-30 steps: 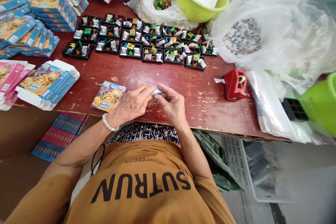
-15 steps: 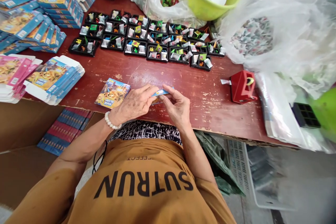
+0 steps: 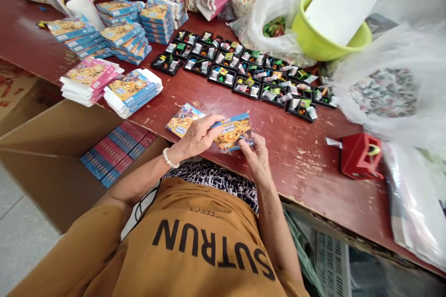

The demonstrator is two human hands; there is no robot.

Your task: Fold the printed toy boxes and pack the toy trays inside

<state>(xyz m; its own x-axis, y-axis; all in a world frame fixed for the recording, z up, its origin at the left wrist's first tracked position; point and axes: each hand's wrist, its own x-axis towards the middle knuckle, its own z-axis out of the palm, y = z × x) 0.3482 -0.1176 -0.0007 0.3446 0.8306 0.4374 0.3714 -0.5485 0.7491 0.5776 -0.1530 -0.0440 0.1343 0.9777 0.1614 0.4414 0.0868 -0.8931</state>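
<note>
Bright, even light puts a soft shadow under the left hand (image 3: 197, 137), wide-angle distortion bending the edges.

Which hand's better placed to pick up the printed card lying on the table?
Left, probably. The left hand sits right beside the printed card, while the right hand is farther off, under the printed carton that both hands hold.

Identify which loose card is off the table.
The blue-edged printed card, held between the left hand and right hand; the other loose card lies flat on the table.
</note>
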